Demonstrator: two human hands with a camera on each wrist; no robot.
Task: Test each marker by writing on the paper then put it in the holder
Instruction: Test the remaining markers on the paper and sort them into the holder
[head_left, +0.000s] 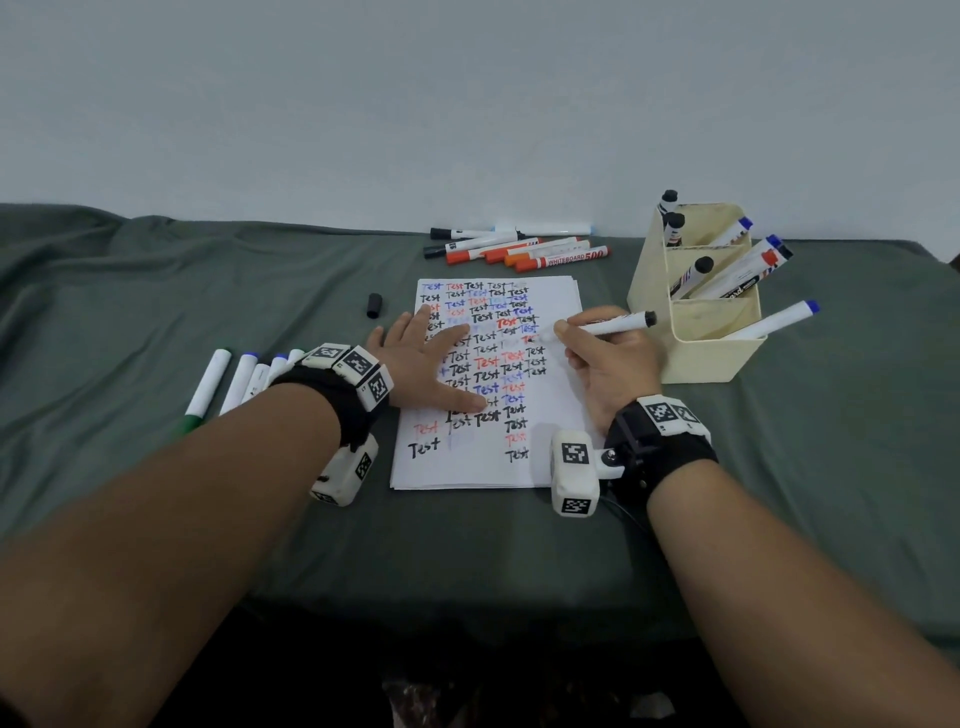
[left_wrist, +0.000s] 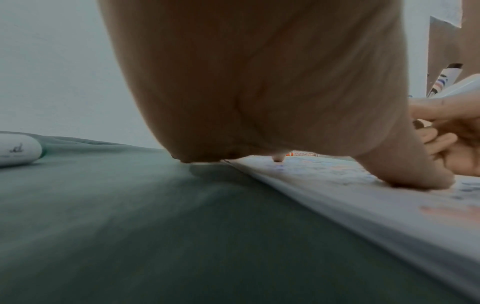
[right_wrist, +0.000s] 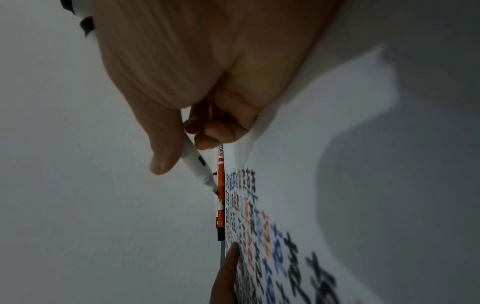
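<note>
paper (head_left: 556, 415) centre, holder (head_left: 701, 353) right, loose markers (head_left: 519, 248) behind

1. Head view: high above, facing forward and down over the paper (head_left: 550, 395), both forearms and the back wall.
2. Left wrist view: low at cloth level, close under the left hand (left_wrist: 259, 82), facing along the paper's edge.
3. Right wrist view: rolled sideways, close under the right hand (right_wrist: 207, 67).
4. All three views show the paper.
</note>
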